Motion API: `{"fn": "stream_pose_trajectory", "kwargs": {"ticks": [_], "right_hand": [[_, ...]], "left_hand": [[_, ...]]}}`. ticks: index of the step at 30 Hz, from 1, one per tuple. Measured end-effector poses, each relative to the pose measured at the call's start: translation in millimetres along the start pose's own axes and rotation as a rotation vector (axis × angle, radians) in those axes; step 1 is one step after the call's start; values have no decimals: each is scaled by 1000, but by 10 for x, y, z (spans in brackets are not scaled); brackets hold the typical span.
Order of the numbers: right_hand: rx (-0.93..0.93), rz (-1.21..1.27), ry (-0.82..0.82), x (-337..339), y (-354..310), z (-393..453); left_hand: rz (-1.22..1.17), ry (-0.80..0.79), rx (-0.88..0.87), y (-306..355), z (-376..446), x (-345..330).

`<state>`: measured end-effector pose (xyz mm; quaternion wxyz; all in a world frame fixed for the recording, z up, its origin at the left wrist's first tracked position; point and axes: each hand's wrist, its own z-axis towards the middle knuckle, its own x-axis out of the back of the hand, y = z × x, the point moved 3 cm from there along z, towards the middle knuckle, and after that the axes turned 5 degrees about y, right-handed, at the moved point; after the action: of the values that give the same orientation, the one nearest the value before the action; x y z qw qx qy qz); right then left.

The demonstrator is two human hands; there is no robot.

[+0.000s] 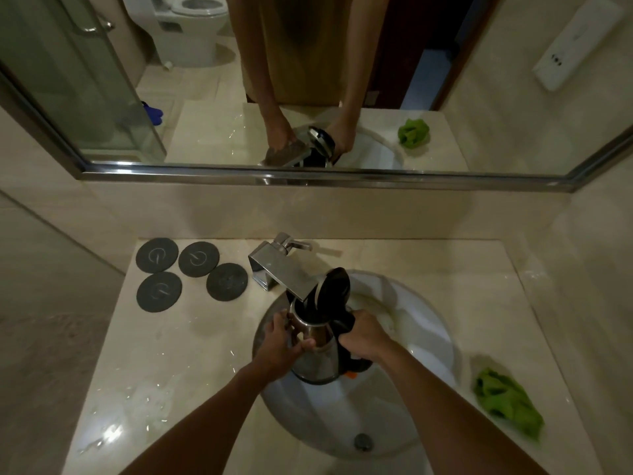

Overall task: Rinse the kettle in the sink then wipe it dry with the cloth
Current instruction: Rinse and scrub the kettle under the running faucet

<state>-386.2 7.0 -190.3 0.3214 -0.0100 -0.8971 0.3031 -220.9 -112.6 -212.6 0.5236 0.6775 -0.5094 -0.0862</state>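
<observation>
Looking like a bathroom: sink (424, 341) sitting under the hands, mirror (308, 80) beyond them reflecting a toilet (191, 25) and shower door (68, 80).

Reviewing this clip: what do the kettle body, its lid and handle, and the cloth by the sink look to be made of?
Kettle body: likely polished stainless steel, silvery with mirror-like reflections. Lid and handle: probably black plastic, dark with a dull gloss. Cloth: soft green fabric, possibly microfibre, matte and crumpled into folds.
</observation>
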Motion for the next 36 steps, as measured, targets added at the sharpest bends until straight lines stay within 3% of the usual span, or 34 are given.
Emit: {"fn": "stream_pose_trajectory", "kwargs": {"ticks": [36], "right_hand": [[-43, 5, 10, -52, -45, -101]], "left_hand": [[0, 3, -76, 28, -19, 12]]}}
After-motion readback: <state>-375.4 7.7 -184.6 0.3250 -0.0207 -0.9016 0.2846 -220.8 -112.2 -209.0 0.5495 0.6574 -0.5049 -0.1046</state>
